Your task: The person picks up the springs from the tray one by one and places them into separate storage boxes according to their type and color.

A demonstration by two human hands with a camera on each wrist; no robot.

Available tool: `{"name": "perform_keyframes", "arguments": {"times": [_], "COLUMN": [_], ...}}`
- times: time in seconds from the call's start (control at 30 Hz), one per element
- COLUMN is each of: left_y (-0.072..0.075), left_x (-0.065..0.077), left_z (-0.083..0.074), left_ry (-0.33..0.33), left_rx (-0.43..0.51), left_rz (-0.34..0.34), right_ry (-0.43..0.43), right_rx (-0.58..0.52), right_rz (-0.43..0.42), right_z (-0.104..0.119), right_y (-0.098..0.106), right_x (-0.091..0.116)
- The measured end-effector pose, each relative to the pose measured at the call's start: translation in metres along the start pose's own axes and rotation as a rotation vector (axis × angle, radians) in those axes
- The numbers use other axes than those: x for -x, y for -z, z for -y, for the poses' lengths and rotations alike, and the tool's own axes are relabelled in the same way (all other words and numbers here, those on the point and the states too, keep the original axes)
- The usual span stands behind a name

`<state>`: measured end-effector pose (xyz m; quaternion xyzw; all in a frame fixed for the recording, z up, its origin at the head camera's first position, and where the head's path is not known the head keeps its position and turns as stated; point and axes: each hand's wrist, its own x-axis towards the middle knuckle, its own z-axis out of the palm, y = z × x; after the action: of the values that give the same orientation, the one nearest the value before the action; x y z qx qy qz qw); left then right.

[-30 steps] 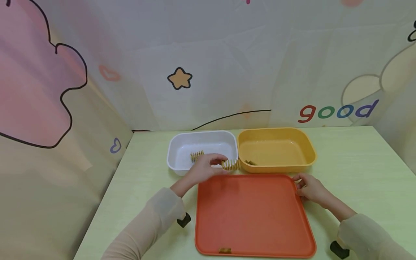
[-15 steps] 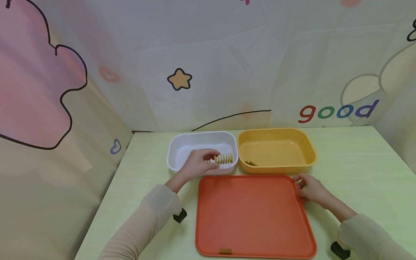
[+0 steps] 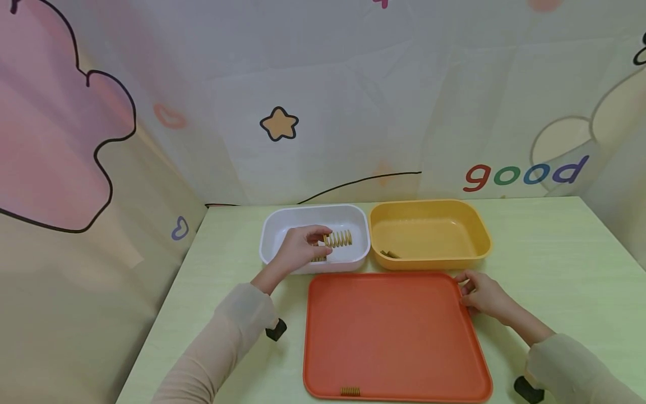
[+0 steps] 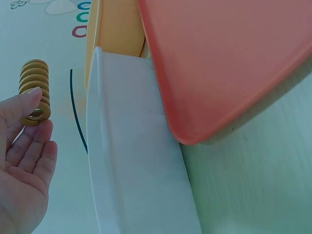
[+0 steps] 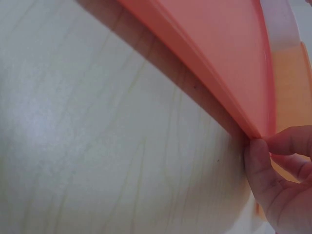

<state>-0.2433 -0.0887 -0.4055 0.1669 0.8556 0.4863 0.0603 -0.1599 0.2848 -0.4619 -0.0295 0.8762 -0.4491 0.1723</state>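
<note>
Over the white bin [image 3: 277,224] my left hand [image 3: 298,248] pinches a yellow coil spring [image 3: 339,239] between thumb and fingers. The left wrist view shows the same spring [image 4: 34,80] gripped near one end. Beneath that hand another spring [image 3: 319,259] lies in the white bin, partly hidden. At the far right corner of the orange tray [image 3: 398,336], my right hand [image 3: 483,293] pinches the rim between thumb and forefinger, also plain in the right wrist view. A small spring [image 3: 350,391] lies at the tray's near edge.
A yellow bin [image 3: 429,230] stands right of the white one, with small dark yellow pieces [image 3: 390,255] in its near left corner. Both bins sit behind the tray on a pale green table [image 3: 555,252]. A printed cloth [image 3: 353,112] hangs behind.
My left hand has carried the spring leftward and slightly back, from the gap between the bins to above the white bin. The right hand stays at the tray corner.
</note>
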Motion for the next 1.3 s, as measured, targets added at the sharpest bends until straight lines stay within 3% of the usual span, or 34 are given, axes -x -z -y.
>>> {"name": "perform_keyframes", "arguments": {"times": [0.67,1.3], "left_y": [0.010,0.013], "left_x": [-0.006,-0.011], "left_z": [0.009,0.028], "left_ry": [0.042,0.078], "left_rx": [-0.018,-0.057], "left_rz": [-0.052,-0.191], "right_ry": [0.002,0.003], "right_rx": [-0.013,-0.015], "right_rz": [-0.007,-0.012], "right_z": [0.002,0.002], "right_y": [0.000,0.000], "right_x": [0.001,0.001]}}
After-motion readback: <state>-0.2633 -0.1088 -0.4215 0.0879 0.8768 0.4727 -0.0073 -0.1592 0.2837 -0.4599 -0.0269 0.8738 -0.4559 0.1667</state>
